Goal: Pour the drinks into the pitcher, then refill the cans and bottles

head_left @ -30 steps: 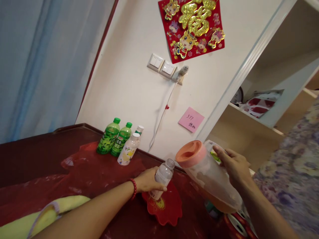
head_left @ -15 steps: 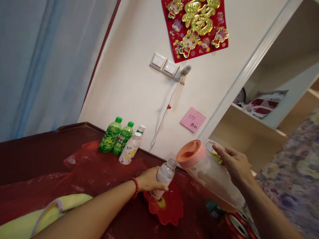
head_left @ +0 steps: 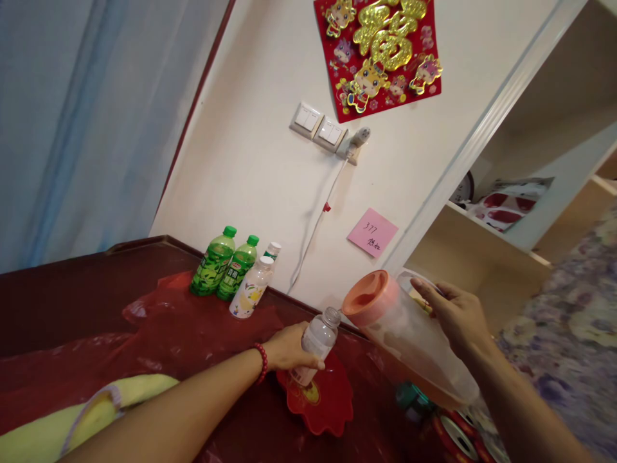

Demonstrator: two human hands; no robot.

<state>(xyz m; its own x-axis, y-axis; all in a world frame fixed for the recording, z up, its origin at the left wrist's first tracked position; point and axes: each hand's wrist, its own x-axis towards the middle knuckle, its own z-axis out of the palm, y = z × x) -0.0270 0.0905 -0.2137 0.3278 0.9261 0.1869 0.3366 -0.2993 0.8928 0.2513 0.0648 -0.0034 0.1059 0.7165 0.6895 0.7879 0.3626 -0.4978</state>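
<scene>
My left hand is wrapped round a clear, uncapped bottle, tilted slightly to the right over a red scalloped dish. In my right hand is the handle of a translucent pitcher with an orange-pink lid. The pitcher leans far over to the left, and its spout is close beside the bottle's mouth. Some liquid lies along the pitcher's lower side. Whether any liquid runs between spout and bottle is too small to tell.
Two green-capped bottles, a white-capped bottle and another behind it stand by the wall. Cans and a green-topped container sit below the pitcher. A yellow cloth lies at left; a shelf is at right.
The pitcher's base and my right hand have shifted slightly to the right. My left hand and the bottle stay almost where they were.
</scene>
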